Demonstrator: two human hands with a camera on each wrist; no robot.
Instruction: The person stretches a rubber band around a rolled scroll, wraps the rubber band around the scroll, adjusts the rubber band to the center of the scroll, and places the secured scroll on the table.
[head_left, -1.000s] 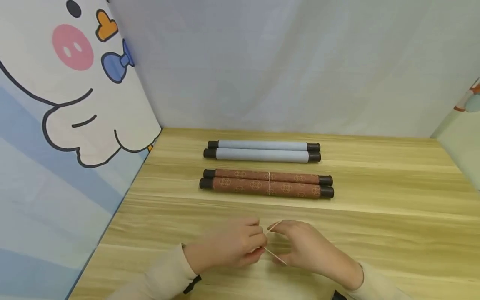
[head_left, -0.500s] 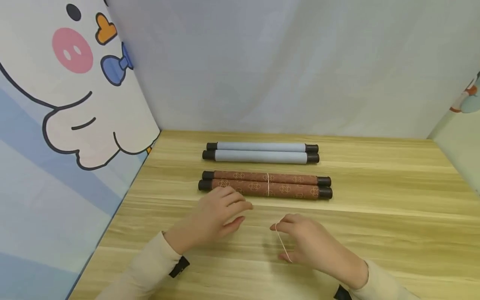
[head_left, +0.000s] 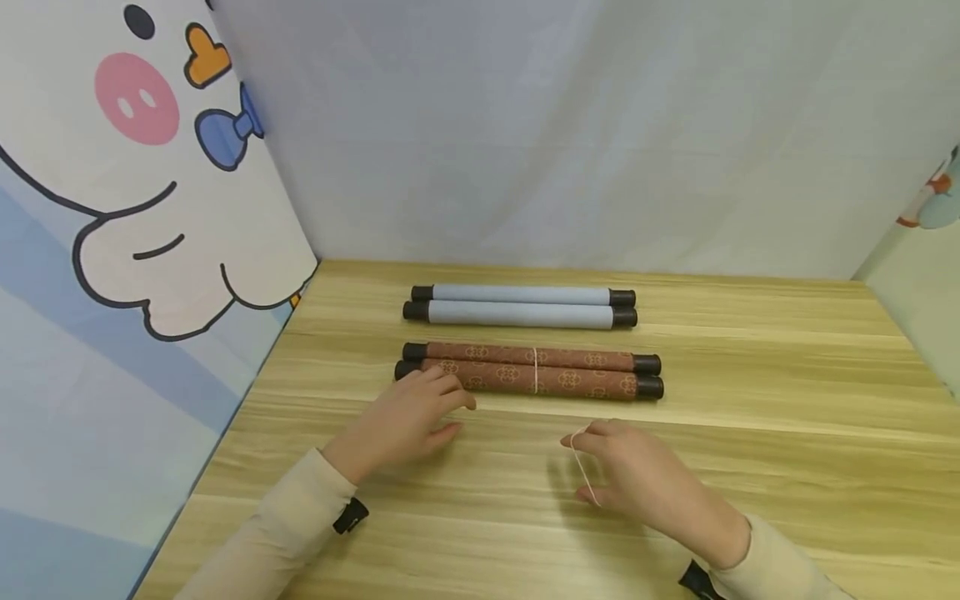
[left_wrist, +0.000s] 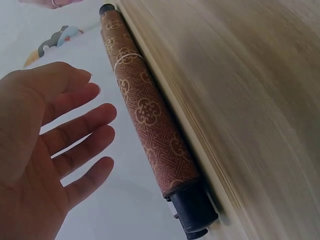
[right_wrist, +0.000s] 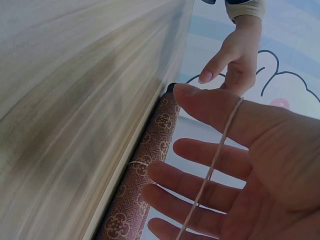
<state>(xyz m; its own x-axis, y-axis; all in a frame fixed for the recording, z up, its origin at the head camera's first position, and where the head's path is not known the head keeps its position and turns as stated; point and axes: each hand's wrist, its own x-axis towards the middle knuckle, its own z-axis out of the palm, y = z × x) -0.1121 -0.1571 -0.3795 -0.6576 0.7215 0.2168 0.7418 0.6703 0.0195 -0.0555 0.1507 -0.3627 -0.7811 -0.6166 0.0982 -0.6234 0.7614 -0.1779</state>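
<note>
A brown patterned scroll (head_left: 480, 377), rolled from both ends onto black-tipped rods, lies across the table with a thin white band (head_left: 536, 371) around its middle. Relaxed and holding nothing, my left hand (head_left: 405, 421) hovers at the scroll's near left end; the left wrist view shows its fingers apart from the patterned roll (left_wrist: 147, 110). Another thin pale rubber band (right_wrist: 212, 167) is stretched between the thumb and fingers of my right hand (head_left: 637, 471). Those fingers are spread and gently bent, in front of the scroll's right part.
Behind the brown scroll lies a pale blue scroll (head_left: 517, 313) with black rod ends, parallel to it. Both are on a wood-grain table (head_left: 787, 358). A grey-white curtain (head_left: 562, 133) closes off the back, and a cartoon-printed cloth (head_left: 150, 267) borders the left side.
My left hand has let go of the rubber band and moved left and forward to the brown scroll. My right hand keeps the band and has shifted slightly right.
</note>
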